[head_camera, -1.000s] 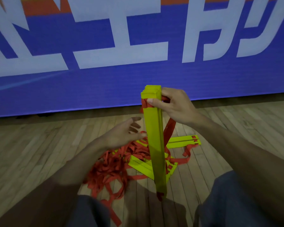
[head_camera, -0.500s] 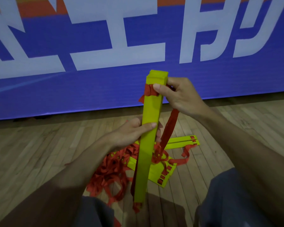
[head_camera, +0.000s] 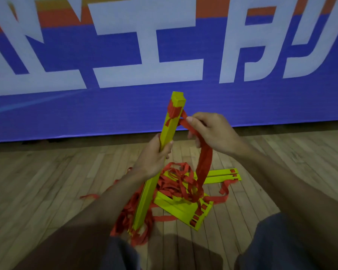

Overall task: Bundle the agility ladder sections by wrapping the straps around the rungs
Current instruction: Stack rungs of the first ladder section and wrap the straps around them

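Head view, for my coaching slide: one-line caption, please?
Left hand grips a tilted stack of yellow rungs while the right hand holds a red strap near its wrapped top.

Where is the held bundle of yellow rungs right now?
Head view, centre: the bundle of yellow rungs stands tilted, gripped mid-length by the left hand, its lower end among red straps on the wood floor, left of the right hand.
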